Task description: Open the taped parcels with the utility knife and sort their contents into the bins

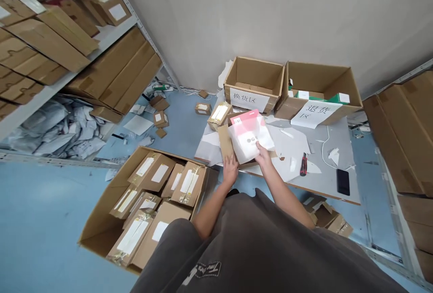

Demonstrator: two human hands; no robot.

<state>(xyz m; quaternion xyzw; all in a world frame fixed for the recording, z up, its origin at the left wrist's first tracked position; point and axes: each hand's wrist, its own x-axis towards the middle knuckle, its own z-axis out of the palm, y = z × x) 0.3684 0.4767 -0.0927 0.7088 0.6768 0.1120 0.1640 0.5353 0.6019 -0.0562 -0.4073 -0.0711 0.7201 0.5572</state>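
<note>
My right hand (262,154) grips the lower edge of a flat pink-and-white package (249,137) in a translucent plastic bag. That package is tilted above an opened cardboard box (224,141), hiding most of the box's inside. On the near left side of the same box, my left hand (230,169) has its fingers closed over a raised flap. A taped carton (219,114) with a white label stands just behind the box on the table (287,148).
Two open cartons, a left one (252,96) and a right one (321,112), stand at the table's back with handwritten signs. A red-and-black utility knife (303,165) and a phone (343,182) lie right. A large carton (101,216) of parcels stands left, beside loaded shelves (111,35).
</note>
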